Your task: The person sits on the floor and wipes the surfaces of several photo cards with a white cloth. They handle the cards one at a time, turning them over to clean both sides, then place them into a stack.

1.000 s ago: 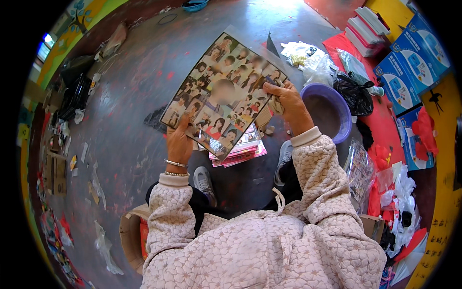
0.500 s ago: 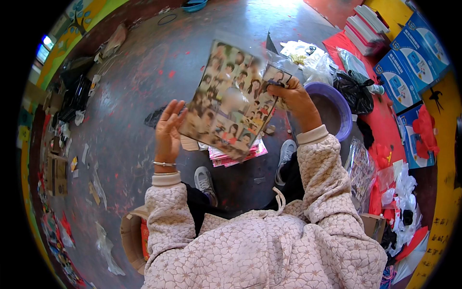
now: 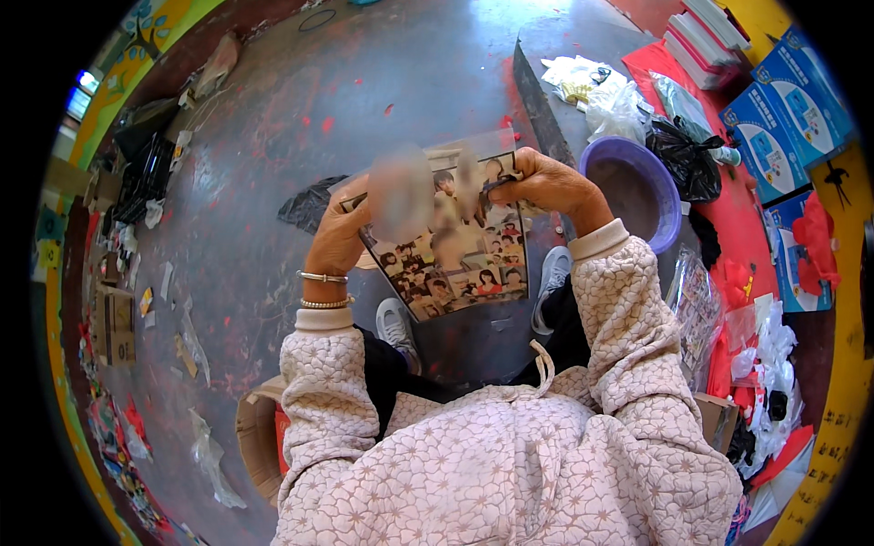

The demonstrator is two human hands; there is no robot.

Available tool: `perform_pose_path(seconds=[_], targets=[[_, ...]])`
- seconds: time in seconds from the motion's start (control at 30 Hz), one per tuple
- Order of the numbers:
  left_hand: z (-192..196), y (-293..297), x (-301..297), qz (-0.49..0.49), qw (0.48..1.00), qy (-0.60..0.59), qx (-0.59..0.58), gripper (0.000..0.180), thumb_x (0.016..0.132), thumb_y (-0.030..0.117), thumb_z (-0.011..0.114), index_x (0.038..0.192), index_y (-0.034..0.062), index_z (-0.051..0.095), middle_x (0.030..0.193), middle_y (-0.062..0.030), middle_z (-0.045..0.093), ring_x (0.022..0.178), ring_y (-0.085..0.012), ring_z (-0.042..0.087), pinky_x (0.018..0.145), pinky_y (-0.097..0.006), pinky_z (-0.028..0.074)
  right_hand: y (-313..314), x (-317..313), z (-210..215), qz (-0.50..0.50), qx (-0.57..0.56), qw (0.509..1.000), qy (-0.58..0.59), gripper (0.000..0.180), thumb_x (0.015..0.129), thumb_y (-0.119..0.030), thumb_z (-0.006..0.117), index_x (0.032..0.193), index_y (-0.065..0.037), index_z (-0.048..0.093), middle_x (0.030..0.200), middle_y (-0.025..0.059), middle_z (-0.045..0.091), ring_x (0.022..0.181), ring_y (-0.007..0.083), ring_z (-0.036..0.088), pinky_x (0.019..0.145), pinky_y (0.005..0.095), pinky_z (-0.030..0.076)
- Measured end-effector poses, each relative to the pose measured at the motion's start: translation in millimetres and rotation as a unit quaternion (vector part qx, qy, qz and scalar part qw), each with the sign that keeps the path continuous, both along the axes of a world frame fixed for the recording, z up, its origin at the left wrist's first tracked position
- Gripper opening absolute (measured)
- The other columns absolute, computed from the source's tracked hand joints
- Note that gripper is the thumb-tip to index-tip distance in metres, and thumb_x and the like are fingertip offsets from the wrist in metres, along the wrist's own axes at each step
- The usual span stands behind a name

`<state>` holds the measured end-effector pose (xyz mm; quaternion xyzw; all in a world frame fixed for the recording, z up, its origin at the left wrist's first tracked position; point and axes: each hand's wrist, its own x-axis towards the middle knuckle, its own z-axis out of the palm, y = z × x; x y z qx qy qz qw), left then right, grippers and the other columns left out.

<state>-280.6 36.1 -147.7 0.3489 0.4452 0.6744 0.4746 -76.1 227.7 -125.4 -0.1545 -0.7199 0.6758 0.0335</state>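
A sheet printed with many small portrait pictures (image 3: 464, 273) hangs in front of me over the floor, tilted, its near edge between my shoes. Clear plastic shows along its far edge. My left hand (image 3: 339, 232) is closed on its left edge, with bracelets at the wrist. At the upper right corner, my right hand (image 3: 560, 189) pinches the sheet between thumb and fingers. Part of the sheet's far left is blurred. The floor directly under the sheet is hidden by it.
To the right stands a purple basin (image 3: 672, 196), beside a black plastic bag (image 3: 678, 164) and white bags (image 3: 617, 109). Blue boxes (image 3: 787, 114) lean at the right wall. A cardboard box (image 3: 259, 437) sits by my left side. Scraps of plastic (image 3: 211, 460) litter the floor.
My left hand, open beside the sheet before, has taken hold of its left edge. The sheet has turned more level and moved slightly nearer, covering the pink stack on the floor.
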Motion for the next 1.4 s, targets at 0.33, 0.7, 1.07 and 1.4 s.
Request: perform_pose_path(seconds=[0.33, 0.7, 1.07, 1.4], targets=[[7, 2, 9, 0.204, 0.942, 0.264, -0.032, 0.021, 0.089, 0.015, 0.05, 0.099, 0.0042, 0.063, 0.067, 0.0081, 0.049, 0.056, -0.0007, 0.034, 0.047, -0.016, 0.028, 44, 18, -4, -0.29, -0.051, 0.951, 0.091, 0.02, 0.078, -0.02, 0.062, 0.077, 0.0, 0.06, 0.068, 0.007, 0.06, 0.053, 0.0109, 0.055, 0.047, 0.0226, 0.045], [-18, 34, 56, 0.282, 0.657, 0.689, 0.115, 0.033, 0.07, -0.006, 0.052, 0.1, 0.0041, 0.059, 0.101, -0.0128, 0.06, 0.096, -0.026, 0.058, 0.083, -0.036, 0.046, -15, -15, -11, -0.162, -0.381, 0.909, 0.052, 0.042, 0.08, -0.043, 0.057, 0.09, -0.002, 0.056, 0.078, 0.0055, 0.06, 0.061, 0.0109, 0.058, 0.052, 0.0243, 0.048], [-26, 28, 73, 0.182, 0.605, 0.77, 0.09, 0.038, 0.073, 0.005, 0.057, 0.111, 0.0092, 0.056, 0.109, -0.0094, 0.057, 0.103, -0.022, 0.054, 0.097, -0.045, 0.03, -22, -20, -36, -0.131, -0.334, 0.932, 0.052, 0.02, 0.082, -0.008, 0.049, 0.1, 0.001, 0.054, 0.089, 0.0086, 0.059, 0.076, 0.0144, 0.059, 0.069, 0.0268, 0.049], [-36, -8, 54, 0.112, 0.99, -0.008, -0.087, 0.061, 0.079, 0.039, 0.06, 0.124, 0.0032, 0.04, 0.124, -0.0104, 0.043, 0.112, -0.0247, 0.041, 0.098, -0.041, 0.025, -5, -20, -26, -0.159, -0.399, 0.881, 0.199, 0.041, 0.08, -0.001, 0.041, 0.12, 0.004, 0.039, 0.105, 0.0172, 0.055, 0.087, 0.0217, 0.06, 0.077, 0.0302, 0.049]])
